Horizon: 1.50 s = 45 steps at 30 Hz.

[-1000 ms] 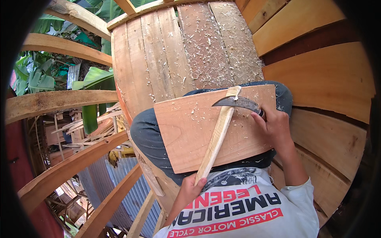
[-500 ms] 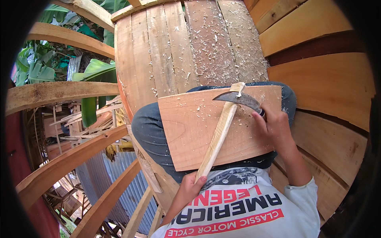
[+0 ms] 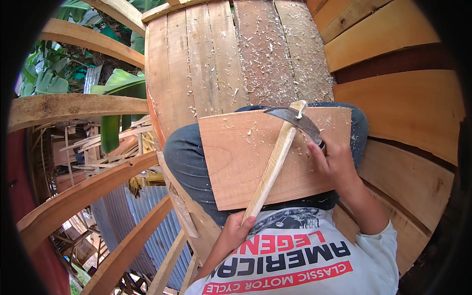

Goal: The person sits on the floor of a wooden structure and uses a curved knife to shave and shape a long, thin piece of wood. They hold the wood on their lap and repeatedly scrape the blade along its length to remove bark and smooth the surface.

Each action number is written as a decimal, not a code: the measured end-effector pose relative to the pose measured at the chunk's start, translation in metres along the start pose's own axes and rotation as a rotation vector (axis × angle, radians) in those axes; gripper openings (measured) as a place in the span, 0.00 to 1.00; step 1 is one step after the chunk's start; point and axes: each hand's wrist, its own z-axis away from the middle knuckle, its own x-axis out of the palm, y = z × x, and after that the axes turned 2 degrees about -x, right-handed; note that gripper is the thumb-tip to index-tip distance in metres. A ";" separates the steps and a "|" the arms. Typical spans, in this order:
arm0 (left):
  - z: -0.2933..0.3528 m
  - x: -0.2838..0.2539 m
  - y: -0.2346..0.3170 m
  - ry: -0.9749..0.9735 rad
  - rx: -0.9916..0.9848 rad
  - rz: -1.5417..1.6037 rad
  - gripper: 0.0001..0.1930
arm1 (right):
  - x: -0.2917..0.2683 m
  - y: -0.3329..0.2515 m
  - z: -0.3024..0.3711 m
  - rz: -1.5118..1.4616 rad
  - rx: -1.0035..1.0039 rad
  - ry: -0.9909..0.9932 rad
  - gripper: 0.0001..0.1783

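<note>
Across my lap lies a wide wooden board [image 3: 231, 167]. A pale wooden stick [image 3: 272, 172] slants over it, its far end just past the board's far edge. My left hand [image 3: 237, 230] is closed round the stick's near end, close to my shirt. In my right hand [image 3: 335, 162] is a curved knife [image 3: 295, 120], its dark handle mostly hidden by my fingers. The sickle-shaped blade crosses the stick near the far end, its tip pointing left. A pale curl of wood shows beside the blade on the stick.
Beyond my knees, wood shavings [image 3: 270, 64] are scattered over the plank floor [image 3: 201, 64]. Wooden slats [image 3: 393, 105] form a wall on the right. Spaced wooden rails [image 3: 83, 191] stand on the left, with corrugated metal sheets [image 3: 147, 211], a scrap wood pile and banana leaves beyond.
The knife's blade has turned slightly, its handle end dropping nearer to me, and my right hand has shifted a little. My left hand still grips the stick.
</note>
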 end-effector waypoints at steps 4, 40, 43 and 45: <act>0.004 -0.002 -0.008 -0.003 0.000 0.021 0.26 | -0.010 0.001 -0.006 0.191 -0.268 -0.137 0.20; 0.003 -0.006 -0.005 -0.033 0.046 -0.036 0.23 | -0.018 0.018 -0.017 0.193 -0.073 -0.005 0.16; -0.002 -0.006 -0.008 -0.047 0.050 -0.052 0.23 | -0.010 -0.008 0.006 0.232 -0.462 -0.148 0.16; -0.001 -0.007 -0.010 -0.037 0.057 -0.046 0.23 | -0.011 -0.006 -0.003 0.102 -0.299 -0.033 0.16</act>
